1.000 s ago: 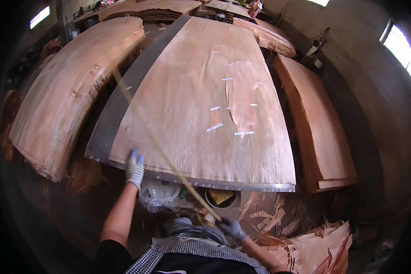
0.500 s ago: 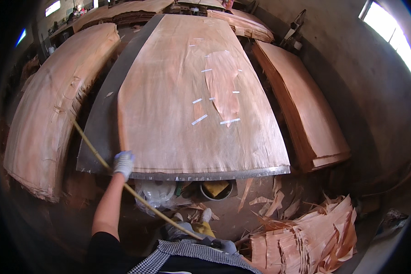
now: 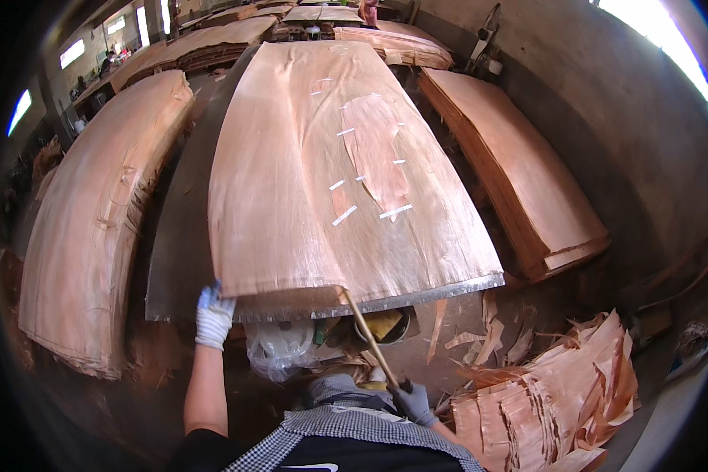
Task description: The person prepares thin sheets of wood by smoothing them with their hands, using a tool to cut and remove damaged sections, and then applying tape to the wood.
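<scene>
A big thin sheet of reddish-brown wood [image 3: 322,173] lies flat on a long grey metal desk [image 3: 173,252], with its near edge right at the desk's near rim. Small white tape strips [image 3: 344,214] hold a darker patch [image 3: 377,149] in place near the middle of the sheet.

The left hand [image 3: 212,315], in a white glove, is at the near left corner of the sheet. Its fingers [image 3: 209,297] are curled over the edge, so it looks like it pinches the sheet, but I cannot tell for sure. The right hand [image 3: 414,401], in a grey glove, is down low and near the body. Its fingers are closed tight around the bottom end of a long thin yellow wooden stick [image 3: 367,340]. The stick's top end goes under the sheet's near edge, about in the middle.

To do this well, I think the stick should stay flat and slide gently, because the sheet is thin and could crack or rip at the taped spots. The left hand should lift only a little and hold the corner steady.

More stacks of thin wood sheets [image 3: 94,236] sit left and right. Torn wood scraps [image 3: 543,401] pile up at the near right.
</scene>
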